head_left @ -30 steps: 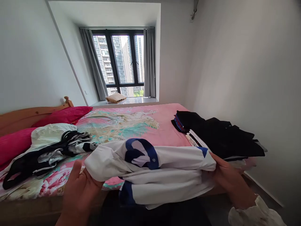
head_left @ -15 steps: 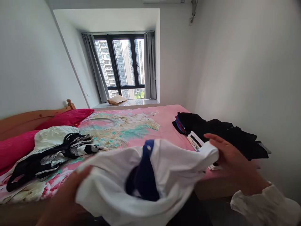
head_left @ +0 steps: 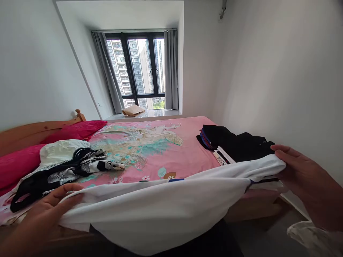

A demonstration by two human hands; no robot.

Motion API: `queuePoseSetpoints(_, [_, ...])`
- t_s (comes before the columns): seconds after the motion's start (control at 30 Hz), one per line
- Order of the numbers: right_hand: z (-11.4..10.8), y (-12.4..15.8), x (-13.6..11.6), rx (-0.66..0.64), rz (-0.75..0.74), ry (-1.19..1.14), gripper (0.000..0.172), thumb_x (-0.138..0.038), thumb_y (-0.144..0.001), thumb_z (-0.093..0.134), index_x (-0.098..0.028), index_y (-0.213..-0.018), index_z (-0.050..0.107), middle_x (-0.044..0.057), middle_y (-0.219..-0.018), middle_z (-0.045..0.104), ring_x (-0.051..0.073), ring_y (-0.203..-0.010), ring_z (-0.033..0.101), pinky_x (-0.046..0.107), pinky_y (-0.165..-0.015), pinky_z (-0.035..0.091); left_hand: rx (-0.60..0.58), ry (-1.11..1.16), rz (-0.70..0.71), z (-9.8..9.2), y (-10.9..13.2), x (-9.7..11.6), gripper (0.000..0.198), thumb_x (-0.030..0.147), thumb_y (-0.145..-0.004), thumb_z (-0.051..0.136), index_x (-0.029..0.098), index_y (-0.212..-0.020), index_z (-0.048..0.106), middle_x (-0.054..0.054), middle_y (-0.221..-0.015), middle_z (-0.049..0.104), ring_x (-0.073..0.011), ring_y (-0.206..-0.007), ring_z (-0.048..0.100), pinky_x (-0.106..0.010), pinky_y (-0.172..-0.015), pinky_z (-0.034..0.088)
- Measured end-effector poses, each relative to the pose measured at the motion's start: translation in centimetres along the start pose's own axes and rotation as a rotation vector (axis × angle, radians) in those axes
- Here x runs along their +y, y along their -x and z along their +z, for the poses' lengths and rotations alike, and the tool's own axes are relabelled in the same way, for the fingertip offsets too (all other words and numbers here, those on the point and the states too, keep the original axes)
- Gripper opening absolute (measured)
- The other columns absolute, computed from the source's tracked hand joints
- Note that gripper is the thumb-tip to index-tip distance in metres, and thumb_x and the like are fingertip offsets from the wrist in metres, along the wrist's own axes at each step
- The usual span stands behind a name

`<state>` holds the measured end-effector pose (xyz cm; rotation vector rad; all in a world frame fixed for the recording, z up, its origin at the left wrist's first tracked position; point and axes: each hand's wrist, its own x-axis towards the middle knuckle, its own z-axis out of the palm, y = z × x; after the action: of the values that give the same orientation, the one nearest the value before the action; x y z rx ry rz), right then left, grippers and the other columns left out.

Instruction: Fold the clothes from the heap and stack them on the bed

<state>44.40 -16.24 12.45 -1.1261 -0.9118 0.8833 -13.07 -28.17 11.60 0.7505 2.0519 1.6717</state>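
One white shirt (head_left: 166,207), two red pillows (head_left: 77,131) and two grey curtains (head_left: 171,71) are seen. The bed (head_left: 249,210) has a pink flowered sheet (head_left: 193,139) and stands near one window (head_left: 142,66), in a white-walled room. The left hand (head_left: 48,208) grips one end of the shirt and the right hand (head_left: 300,173) the other, so it is stretched between them, at the bed's near edge.

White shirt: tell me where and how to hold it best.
The white shirt is probably best held by both ends of its upper edge, coming in from either side, as the left hand and right hand hold it: the cloth is wide and sags limply between them.
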Motion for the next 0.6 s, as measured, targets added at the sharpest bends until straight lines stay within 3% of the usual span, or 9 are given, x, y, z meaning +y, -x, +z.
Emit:
queuePoseSetpoints(0.1, [-1.0,-1.3,1.4,-0.016,0.12,-0.122,0.038,-0.033,-0.053,0.081,-0.025,-0.088,0.067,-0.002,-0.069,0.052,0.011,-0.054,0.05,0.02,-0.039,0.047,-0.084,0.185,-0.128,-0.9,-0.9,-0.8,0.061,0.032,-0.025,0.083,0.029,-0.084,0.068,0.004,-0.053,0.063,-0.0157,-0.04,0.051,-0.026,-0.028,0.041])
queuePoseSetpoints(0.2, [-0.6,-2.2,2.0,-0.047,0.11,-0.191,0.036,-0.029,-0.059,0.08,-0.025,-0.092,0.066,-0.002,-0.07,0.054,0.011,-0.056,0.052,0.019,-0.043,0.049,-0.075,0.395,-0.073,-0.3,-1.9,-0.9,0.056,0.025,-0.032,0.08,0.029,-0.086,0.066,0.005,-0.058,0.063,-0.0145,-0.046,0.051,-0.025,-0.033,0.043])
queuePoseSetpoints(0.27, [1.5,-3.3,2.2,-0.102,0.063,-0.253,0.034,-0.027,-0.063,0.078,-0.023,-0.094,0.065,-0.003,-0.072,0.056,0.009,-0.059,0.053,0.018,-0.049,0.051,-0.073,0.494,-0.008,2.2,-3.0,0.1,0.049,0.02,-0.039,0.077,0.025,-0.086,0.063,0.006,-0.064,0.064,-0.0122,-0.053,0.053,-0.022,-0.043,0.047])
queuePoseSetpoints(0.33, [4.5,-5.2,2.8,-0.198,-0.008,-0.319,0.034,-0.027,-0.066,0.076,-0.021,-0.097,0.062,-0.003,-0.077,0.059,0.009,-0.067,0.057,0.02,-0.061,0.053,-0.113,0.565,0.102,5.9,-4.5,1.5,0.042,0.018,-0.054,0.072,0.021,-0.094,0.061,0.007,-0.072,0.064,-0.009,-0.066,0.056,-0.019,-0.06,0.048])
queuePoseSetpoints(0.43, [8.4,-8.3,5.3,-0.252,-0.069,-0.273,0.049,-0.03,-0.071,0.071,-0.026,-0.115,0.052,-0.001,-0.102,0.063,0.012,-0.095,0.059,0.026,-0.081,0.05,-0.193,0.5,0.155,11.7,-6.6,2.2,0.04,0.02,-0.076,0.059,0.017,-0.115,0.052,0.007,-0.085,0.062,-0.0075,-0.084,0.057,-0.025,-0.082,0.043])
queuePoseSetpoints(0.5, [9.1,-9.4,8.6,-0.213,-0.081,-0.143,0.057,-0.032,-0.073,0.068,-0.028,-0.124,0.044,0.001,-0.115,0.06,0.013,-0.105,0.056,0.028,-0.084,0.048,-0.193,0.416,0.097,14.3,-6.9,0.3,0.046,0.025,-0.076,0.062,0.018,-0.12,0.048,0.005,-0.093,0.061,-0.0101,-0.092,0.057,-0.033,-0.091,0.041])
queuePoseSetpoints(0.6, [6.7,-7.8,15.4,-0.278,-0.069,0.115,0.042,-0.033,-0.076,0.06,-0.02,-0.115,0.053,0.005,-0.107,0.063,0.017,-0.1,0.059,0.033,-0.084,0.048,-0.208,0.31,0.01,15.7,-5.0,-6.5,0.056,0.03,-0.063,0.074,0.018,-0.113,0.053,-0.002,-0.106,0.06,-0.0201,-0.106,0.056,-0.043,-0.1,0.037])
